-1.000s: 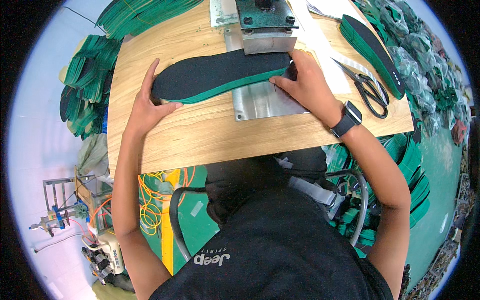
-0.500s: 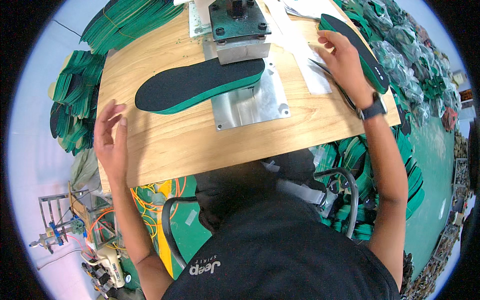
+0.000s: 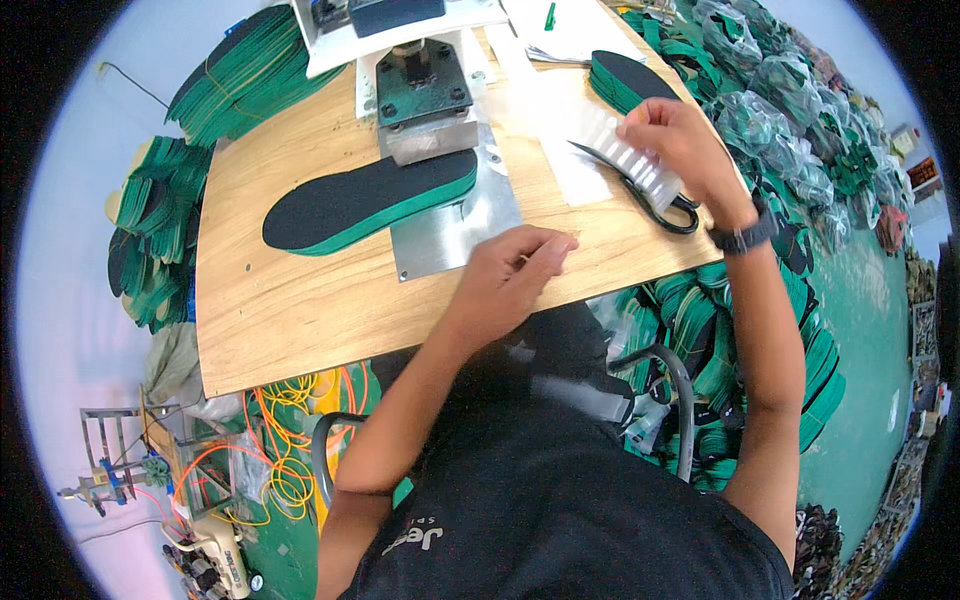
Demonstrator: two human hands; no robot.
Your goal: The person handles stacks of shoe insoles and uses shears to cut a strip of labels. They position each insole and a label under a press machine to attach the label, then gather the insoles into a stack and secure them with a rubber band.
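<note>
My right hand (image 3: pixel 685 150) pinches a translucent strip with whitish bands (image 3: pixel 640 165), blurred by motion, above the right side of the table. Beneath the strip lie scissors (image 3: pixel 672 222) with black handles. My left hand (image 3: pixel 510 280) hovers near the table's front edge, thumb and fingertips pressed together; whatever may be between them is too small to make out. Left of it, a thick insole (image 3: pixel 360 205) with a black top and green side lies with its right end beneath the metal press block (image 3: pixel 432 140). A steel plate (image 3: pixel 440 245) sits below that end.
Another black-and-green insole (image 3: pixel 630 78) lies at the back right, partly behind my right hand. Papers (image 3: pixel 575 35) are at the far edge. Bundled green sheets (image 3: pixel 240 75) stand at the back left. Bagged pieces (image 3: pixel 790 90) are heaped beyond the right edge.
My left hand has moved from the table's left side to its front middle, fingers now closed. My right hand now holds the strip, lifted over the scissors. The view has shifted.
</note>
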